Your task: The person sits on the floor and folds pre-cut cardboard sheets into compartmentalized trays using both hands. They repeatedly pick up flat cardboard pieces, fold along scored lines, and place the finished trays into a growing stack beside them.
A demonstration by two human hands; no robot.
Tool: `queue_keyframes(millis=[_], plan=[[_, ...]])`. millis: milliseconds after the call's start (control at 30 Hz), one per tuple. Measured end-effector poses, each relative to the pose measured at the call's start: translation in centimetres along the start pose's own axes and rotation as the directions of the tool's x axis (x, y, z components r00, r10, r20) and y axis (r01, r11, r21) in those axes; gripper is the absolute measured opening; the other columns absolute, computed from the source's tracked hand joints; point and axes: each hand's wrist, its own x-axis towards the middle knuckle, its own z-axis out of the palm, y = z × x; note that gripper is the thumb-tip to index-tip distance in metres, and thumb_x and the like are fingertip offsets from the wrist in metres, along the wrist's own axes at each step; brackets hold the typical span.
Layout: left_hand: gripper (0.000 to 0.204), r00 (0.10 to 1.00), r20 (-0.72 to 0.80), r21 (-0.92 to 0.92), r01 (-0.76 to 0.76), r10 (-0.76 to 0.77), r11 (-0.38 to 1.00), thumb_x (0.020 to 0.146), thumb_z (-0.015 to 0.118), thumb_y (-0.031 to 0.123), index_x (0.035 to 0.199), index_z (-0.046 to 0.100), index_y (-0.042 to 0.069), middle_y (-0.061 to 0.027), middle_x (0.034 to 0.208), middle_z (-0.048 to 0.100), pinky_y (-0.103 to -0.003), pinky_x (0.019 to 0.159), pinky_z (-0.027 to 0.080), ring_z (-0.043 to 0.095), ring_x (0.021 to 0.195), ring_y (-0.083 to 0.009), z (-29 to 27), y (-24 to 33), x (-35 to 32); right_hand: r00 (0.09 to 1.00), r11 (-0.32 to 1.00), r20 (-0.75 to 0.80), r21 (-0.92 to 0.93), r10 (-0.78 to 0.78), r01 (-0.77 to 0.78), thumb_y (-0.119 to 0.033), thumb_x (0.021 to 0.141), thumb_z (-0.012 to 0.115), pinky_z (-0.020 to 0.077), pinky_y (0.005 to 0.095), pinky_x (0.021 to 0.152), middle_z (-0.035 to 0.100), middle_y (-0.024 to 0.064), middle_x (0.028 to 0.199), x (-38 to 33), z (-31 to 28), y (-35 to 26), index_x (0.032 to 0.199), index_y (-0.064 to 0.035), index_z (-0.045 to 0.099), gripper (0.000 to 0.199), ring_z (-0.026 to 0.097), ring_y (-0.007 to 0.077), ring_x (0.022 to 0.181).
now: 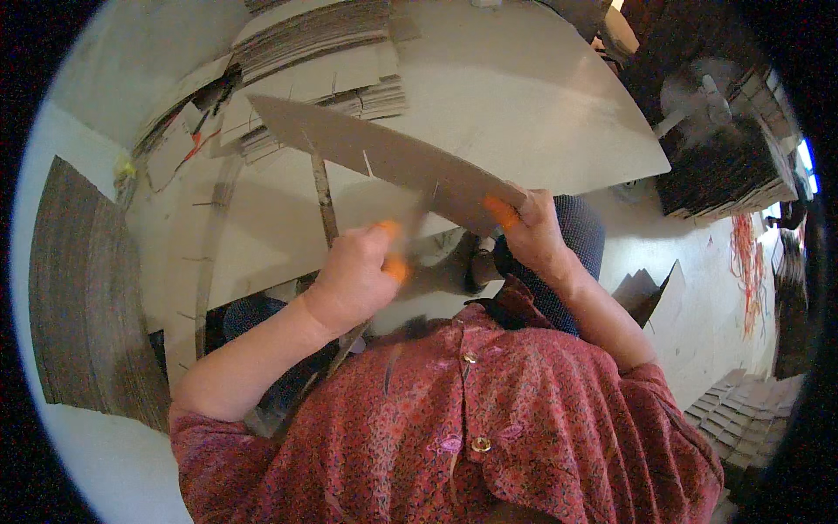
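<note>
A long brown cardboard strip [375, 153] with slits along its lower edge slants from the upper left down to my right hand [535, 231]. My right hand is closed on its near end, with orange covers on the fingertips. My left hand [353, 275] is just left of that end, also with orange fingertip covers. Its fingers are smeared by motion. A blurred dark sliver lies between it and the strip, and whether the hand grips it is unclear. Behind the left hand, a narrow piece of cardboard [324, 199] is seen edge-on.
Stacks of cardboard strips [314, 39] lie on the pale table [515, 96] at the back. A tall cardboard stack [83, 288] stands at the left, another pile [724, 170] at the right. Red strings [748, 266] hang below it. Gridded cardboard pieces [742, 415] sit at lower right.
</note>
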Motion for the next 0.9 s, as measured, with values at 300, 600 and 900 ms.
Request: queue_keyframes(millis=[300,600,900], plan=[[0.014,0.997,-0.068,-0.122,0.033,-0.042,0.992,0.069,0.053,0.000,0.082,0.054,-0.004,-0.0251,0.068,0.056,-0.049,0.060,0.045,0.056,0.068,-0.0445,0.1,0.3,0.3,0.989,0.989,0.006,-0.018,0.148,-0.148,-0.013,0.085,0.060,0.0484,0.0389,0.054,0.061,0.0234,0.070,-0.7,0.7,-0.1,0.085,0.0010,0.061,0.014,0.063,0.0377,0.064],[0.023,0.995,-0.092,-0.188,0.022,-0.040,0.982,0.073,0.055,0.003,0.095,0.058,-0.002,-0.0259,0.079,0.059,-0.046,0.065,0.047,0.059,0.076,-0.0421,0.6,0.1,0.9,0.975,0.972,0.065,-0.110,0.213,-0.206,-0.013,0.087,0.059,0.0467,0.0343,0.054,0.062,0.0191,0.069,-1.5,2.4,0.6,0.089,0.0015,0.063,0.015,0.058,0.0221,0.060],[0.052,0.909,-0.327,0.151,0.321,-0.260,0.935,0.085,0.060,0.042,0.120,0.054,0.003,-0.0190,0.110,0.060,-0.040,0.083,0.047,0.059,0.098,-0.0319,-2.0,-13.2,-0.6,0.994,0.986,-0.003,-0.128,-0.106,0.105,-0.028,0.079,0.070,0.0429,0.0398,0.093,0.055,0.0245,0.119,2.1,-0.2,-2.3,0.123,-0.0003,0.051,0.056,0.053,0.0366,0.112]])
